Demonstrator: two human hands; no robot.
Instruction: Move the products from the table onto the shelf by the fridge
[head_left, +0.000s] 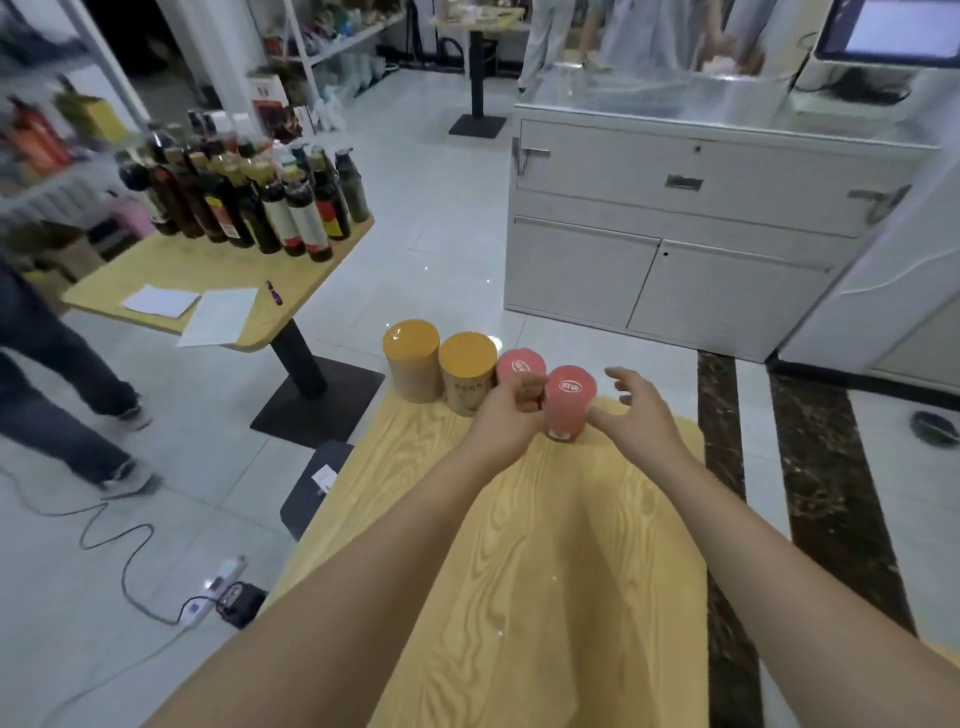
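While four cans (466, 358) wait on the table (545, 561), left hand (506, 421) curls against the nearest pink can (571, 388), grip unclear; right hand (641, 415) open beside it.

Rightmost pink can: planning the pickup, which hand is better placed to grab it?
Probably right. The right hand is open beside the rightmost pink can, thumb at its side; the left hand is curled by the other pink can.

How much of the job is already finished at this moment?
Nothing looks shelved: all cans stand on the table. In hand: the left hand curls round the left pink can; the right hand, open, reaches for the right pink can. Left: both yellow cans.
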